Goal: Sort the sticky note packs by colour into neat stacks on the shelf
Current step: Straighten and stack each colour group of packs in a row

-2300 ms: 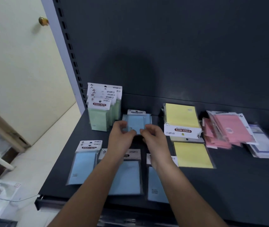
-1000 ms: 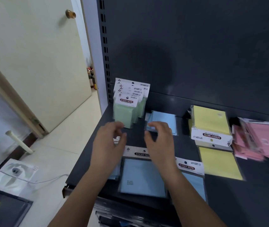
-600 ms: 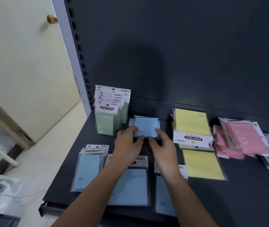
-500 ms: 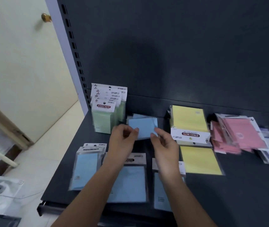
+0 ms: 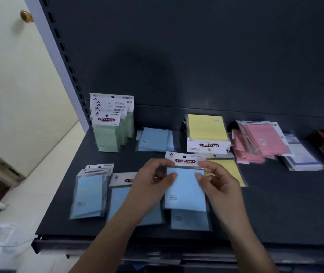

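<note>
Above the front of the dark shelf (image 5: 275, 213), the left hand (image 5: 149, 184) and the right hand (image 5: 218, 184) pinch one blue pack (image 5: 185, 192) by its sides. More blue packs (image 5: 88, 196) lie flat under and beside it.

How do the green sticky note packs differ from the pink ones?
The green packs stand upright in a tidy row, white headers up; the pink packs lie flat in a loose, fanned heap. Green sits at the left end of the shelf, pink right of the yellow packs. Both are in clear wrappers.
</note>
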`<state>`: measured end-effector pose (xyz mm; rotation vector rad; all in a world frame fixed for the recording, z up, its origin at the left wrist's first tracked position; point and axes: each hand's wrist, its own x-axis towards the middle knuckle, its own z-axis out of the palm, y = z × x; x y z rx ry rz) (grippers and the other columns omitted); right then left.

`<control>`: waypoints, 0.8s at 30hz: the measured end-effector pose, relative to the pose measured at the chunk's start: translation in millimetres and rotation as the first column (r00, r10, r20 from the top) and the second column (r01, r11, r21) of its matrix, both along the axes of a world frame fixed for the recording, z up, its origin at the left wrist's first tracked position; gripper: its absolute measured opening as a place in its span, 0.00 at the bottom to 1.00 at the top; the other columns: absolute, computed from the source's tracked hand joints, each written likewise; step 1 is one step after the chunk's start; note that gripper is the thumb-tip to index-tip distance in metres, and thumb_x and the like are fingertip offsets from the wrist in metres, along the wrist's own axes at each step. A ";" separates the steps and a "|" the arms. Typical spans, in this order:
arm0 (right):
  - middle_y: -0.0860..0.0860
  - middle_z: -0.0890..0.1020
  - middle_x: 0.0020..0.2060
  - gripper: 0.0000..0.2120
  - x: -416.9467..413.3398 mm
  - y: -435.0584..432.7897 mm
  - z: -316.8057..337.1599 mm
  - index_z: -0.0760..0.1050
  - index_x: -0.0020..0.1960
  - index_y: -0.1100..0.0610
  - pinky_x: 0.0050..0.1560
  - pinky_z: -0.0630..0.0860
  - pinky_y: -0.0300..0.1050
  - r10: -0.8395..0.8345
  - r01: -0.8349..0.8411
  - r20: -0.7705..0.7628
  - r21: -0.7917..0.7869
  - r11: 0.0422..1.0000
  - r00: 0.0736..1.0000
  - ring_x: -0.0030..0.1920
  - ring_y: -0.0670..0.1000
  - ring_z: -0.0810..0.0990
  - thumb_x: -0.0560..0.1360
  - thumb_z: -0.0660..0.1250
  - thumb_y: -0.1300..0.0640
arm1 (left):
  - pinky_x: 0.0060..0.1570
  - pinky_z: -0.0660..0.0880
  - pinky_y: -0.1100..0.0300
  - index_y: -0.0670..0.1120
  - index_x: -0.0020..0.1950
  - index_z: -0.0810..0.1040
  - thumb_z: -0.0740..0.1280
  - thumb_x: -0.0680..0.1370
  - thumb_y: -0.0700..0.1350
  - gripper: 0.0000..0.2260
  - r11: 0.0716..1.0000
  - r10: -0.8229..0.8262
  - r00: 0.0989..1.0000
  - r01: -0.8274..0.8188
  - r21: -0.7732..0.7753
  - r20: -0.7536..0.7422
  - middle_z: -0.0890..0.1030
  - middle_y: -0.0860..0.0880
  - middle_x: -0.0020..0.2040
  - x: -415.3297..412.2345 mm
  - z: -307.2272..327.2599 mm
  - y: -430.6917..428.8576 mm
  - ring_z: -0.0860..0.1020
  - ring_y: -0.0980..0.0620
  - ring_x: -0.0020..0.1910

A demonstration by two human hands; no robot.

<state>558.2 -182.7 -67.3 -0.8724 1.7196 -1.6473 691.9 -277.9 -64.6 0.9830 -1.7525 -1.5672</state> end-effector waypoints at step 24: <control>0.51 0.75 0.62 0.24 21.6 -92.6 0.2 0.64 0.71 0.59 0.57 0.69 0.34 0.254 -0.252 0.018 0.222 0.942 0.967 0.58 0.44 0.74 0.76 0.64 0.61 | 0.70 0.56 0.51 0.44 0.70 0.64 0.67 0.75 0.48 0.26 0.904 0.309 0.766 -0.052 -0.425 0.563 0.64 0.44 0.71 -17.5 -15.8 -69.6 0.58 0.45 0.72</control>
